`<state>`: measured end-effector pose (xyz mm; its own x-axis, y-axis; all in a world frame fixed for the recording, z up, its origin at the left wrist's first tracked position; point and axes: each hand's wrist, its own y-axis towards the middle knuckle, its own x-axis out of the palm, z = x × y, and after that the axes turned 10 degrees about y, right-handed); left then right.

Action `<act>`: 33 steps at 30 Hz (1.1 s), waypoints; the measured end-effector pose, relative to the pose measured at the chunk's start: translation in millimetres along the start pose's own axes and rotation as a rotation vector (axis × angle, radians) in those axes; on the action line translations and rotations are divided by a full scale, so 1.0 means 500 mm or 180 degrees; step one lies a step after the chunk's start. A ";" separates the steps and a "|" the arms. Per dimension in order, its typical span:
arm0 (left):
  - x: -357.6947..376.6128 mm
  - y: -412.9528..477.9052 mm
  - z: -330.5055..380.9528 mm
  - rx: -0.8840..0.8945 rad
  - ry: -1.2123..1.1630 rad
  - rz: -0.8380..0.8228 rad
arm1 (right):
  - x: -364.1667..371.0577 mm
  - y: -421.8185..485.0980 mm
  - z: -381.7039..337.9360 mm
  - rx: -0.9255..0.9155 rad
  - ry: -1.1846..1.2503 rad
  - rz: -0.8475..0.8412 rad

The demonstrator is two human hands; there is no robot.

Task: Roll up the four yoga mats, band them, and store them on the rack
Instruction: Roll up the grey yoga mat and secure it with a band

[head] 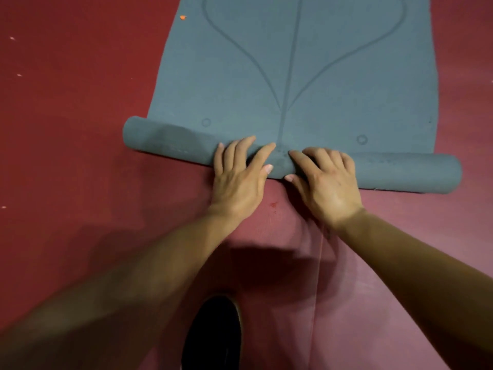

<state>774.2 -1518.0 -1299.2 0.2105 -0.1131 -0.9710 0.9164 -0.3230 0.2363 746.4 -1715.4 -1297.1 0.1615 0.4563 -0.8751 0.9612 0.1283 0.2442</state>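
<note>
- Rolling is the step in hand, we judge: the yoga mat (293, 76) lies on the red floor (66, 102), its near end wound into a roll (400, 170) across the middle of the frame, the flat part running off the top edge.
- Left hand (240, 180), centre frame: fingers (262, 156) nearly straight and spread, pressing flat on the roll's top; they grip nothing.
- Right hand (329, 182), just beside it: fingers (301, 160) bent over the roll's crown, thumb against its near side, cupping it.
- Next move, as we read it: push the roll up-frame with even pressure on both sides. Its left end juts past the mat's left edge, so it may be winding askew; lens distortion could also account for that.
- Much flat mat remains; banding and storing not yet begun.
- Not in view: the other three mats, any bands, the rack.
- Hidden: the right fingertips behind the crown; the turns inside the roll.
- Dark blurred shape (213, 332) at bottom centre: perhaps a shoe, we cannot tell.
</note>
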 end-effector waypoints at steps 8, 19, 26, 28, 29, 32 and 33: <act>0.011 0.047 -0.009 0.0220 -0.0007 -0.0092 | -0.014 0.044 0.009 0.0067 -0.0100 -0.0103; 0.021 0.081 -0.017 0.0233 0.0035 0.0080 | -0.007 0.059 0.026 0.0010 0.0121 0.0021; 0.029 0.113 -0.025 0.0279 0.0134 0.0035 | -0.017 0.096 0.031 0.0060 0.0085 -0.0154; 0.030 0.127 -0.022 0.0192 0.0134 0.0033 | -0.019 0.101 0.029 0.0095 0.0008 -0.0120; 0.031 0.131 -0.022 0.0166 0.0141 0.0025 | -0.021 0.099 0.029 0.0072 -0.0039 -0.0095; 0.029 0.148 -0.021 0.0155 0.0194 -0.0050 | -0.026 0.093 0.040 0.0076 -0.0039 -0.0202; 0.028 0.154 -0.021 0.0161 0.0198 -0.0070 | -0.028 0.095 0.046 0.0068 -0.0016 -0.0232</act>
<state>851.1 -1534.8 -1295.2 0.2126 -0.0474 -0.9760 0.9031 -0.3719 0.2148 795.1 -1735.8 -1283.0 0.0919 0.4419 -0.8923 0.9750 0.1421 0.1708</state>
